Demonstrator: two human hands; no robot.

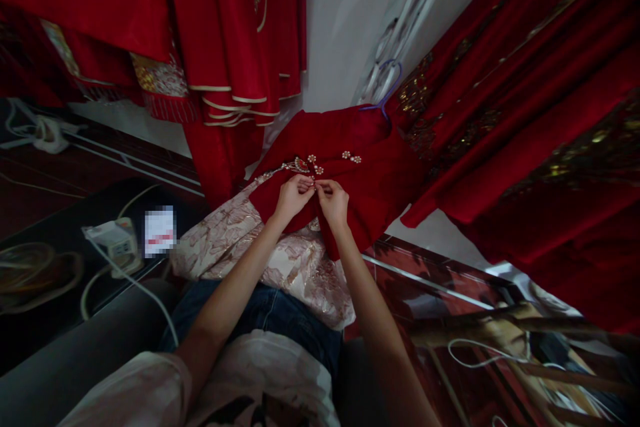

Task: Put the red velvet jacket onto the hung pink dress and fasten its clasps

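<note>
We note first the red garments (530,113) hanging along the wall, smooth and satin-like, some edged in cream piping, some carrying gold embroidery; they fill the upper left and the whole right side of the view. Below them, across the person's lap, lies a pale brocade fabric (240,247) with a floral weave and a faint metallic sheen, resting over blue jeans (280,320).

On top of the brocade sits the red jacket (370,180), still on a purple hanger (385,90) and tilted toward the person. Its front bears pearl knot fastenings (351,157) in small clusters.

Both hands meet at the jacket's front edge, just below those fastenings. The left hand (293,197) has its grip narrowed to a pinch, fingertips closed on the red cloth at a fastening. The right hand (333,203) is likewise pinched shut on the same spot, thumb and fingers pressed together and touching the left fingertips. What exactly sits between the fingertips is too small to tell.

To the left, a dark table (55,293) carries a white power strip (115,240) with a white cable, and beside it a white label (159,231) whose writing is blurred and unreadable. We read no brand anywhere.
</note>
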